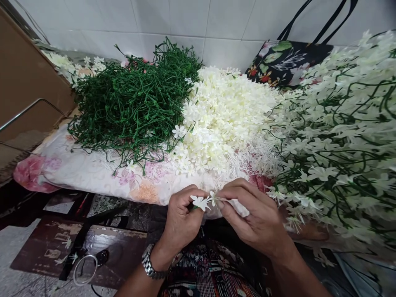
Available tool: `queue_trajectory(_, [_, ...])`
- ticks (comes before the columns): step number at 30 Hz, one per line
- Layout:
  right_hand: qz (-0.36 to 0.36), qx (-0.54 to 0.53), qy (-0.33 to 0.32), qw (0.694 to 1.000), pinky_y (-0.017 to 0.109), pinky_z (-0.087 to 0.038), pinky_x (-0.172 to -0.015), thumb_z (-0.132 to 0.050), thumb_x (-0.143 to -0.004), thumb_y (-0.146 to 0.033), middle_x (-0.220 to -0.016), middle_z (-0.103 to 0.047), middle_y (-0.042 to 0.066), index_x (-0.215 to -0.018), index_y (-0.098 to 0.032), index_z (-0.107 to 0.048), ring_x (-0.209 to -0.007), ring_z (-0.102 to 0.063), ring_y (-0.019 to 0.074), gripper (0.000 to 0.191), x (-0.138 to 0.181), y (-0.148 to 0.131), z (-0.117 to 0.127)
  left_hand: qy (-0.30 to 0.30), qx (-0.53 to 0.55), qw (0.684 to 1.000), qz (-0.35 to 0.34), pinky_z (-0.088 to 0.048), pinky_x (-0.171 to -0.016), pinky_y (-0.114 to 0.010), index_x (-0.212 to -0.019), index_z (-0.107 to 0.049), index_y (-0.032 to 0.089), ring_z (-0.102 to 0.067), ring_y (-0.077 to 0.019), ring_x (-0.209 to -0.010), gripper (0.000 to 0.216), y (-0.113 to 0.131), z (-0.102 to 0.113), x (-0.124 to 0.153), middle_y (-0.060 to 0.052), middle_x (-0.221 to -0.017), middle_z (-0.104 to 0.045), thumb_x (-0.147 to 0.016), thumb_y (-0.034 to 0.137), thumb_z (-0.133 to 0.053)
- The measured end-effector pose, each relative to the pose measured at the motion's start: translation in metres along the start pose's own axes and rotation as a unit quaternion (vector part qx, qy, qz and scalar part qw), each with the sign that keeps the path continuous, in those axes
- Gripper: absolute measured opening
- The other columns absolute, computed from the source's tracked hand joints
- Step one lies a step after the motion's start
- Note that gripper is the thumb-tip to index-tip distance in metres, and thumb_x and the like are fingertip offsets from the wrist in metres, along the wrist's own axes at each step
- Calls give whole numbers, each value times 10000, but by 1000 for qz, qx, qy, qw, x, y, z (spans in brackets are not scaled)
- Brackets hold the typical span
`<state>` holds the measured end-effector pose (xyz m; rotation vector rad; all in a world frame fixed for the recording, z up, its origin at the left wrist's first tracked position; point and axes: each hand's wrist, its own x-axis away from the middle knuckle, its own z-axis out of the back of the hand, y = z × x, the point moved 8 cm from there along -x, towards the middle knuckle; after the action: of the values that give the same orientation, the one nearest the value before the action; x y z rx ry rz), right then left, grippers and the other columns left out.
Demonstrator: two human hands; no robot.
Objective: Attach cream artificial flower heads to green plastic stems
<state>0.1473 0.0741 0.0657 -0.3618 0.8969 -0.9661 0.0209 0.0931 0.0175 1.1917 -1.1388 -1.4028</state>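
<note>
My left hand [185, 216] is closed, pinching a green stem that carries a white artificial flower [200, 202]; most of the stem is hidden in the fist. Close beside it, my right hand [252, 210] pinches a second small white flower [213, 199] between thumb and fingers, and the two blossoms nearly touch. Just beyond my hands lies a heap of loose white blossoms [229, 115]. To its left sits a tangled pile of green plastic stems [136, 95]. Finished-looking white flower sprays [340, 136] with green stems are massed on the right.
A flowered cloth [93, 165] covers the work surface. Behind it, a black floral bag [287, 62] leans on the tiled wall [185, 20]. A brown cardboard box [27, 70] stands at left. Below are a dark wooden bench [117, 247] and a pale ring [85, 270].
</note>
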Motion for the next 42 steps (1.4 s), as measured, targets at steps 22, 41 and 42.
queue_trajectory(22, [10,-10,6,1000,214,-407,-512,-434,-830,-49,-655,-494,8,-782,-170,-473,-587,-485,104,136,2,7,-21,20,-84,996,-35,-338,-455,-190,-599,-579,150,-420,-93,-469,174,2,-4,2,33,-510,-454,-634,40,-449])
queue_trajectory(41, [29,31,-6,999,233,-414,-553,-421,-848,-48,-682,-486,16,-803,-170,-460,-620,-475,117,135,5,7,-24,27,-95,994,-52,-319,-449,-187,-603,-628,149,-414,-88,-454,296,5,-5,-1,44,-485,-410,-529,24,-369])
queue_trajectory(42, [28,31,-7,999,232,-412,-553,-421,-849,-50,-683,-487,15,-801,-170,-462,-618,-474,116,136,5,7,-24,27,-86,995,-41,-316,-450,-189,-597,-627,149,-411,-87,-457,288,4,-5,-1,45,-485,-411,-531,26,-376])
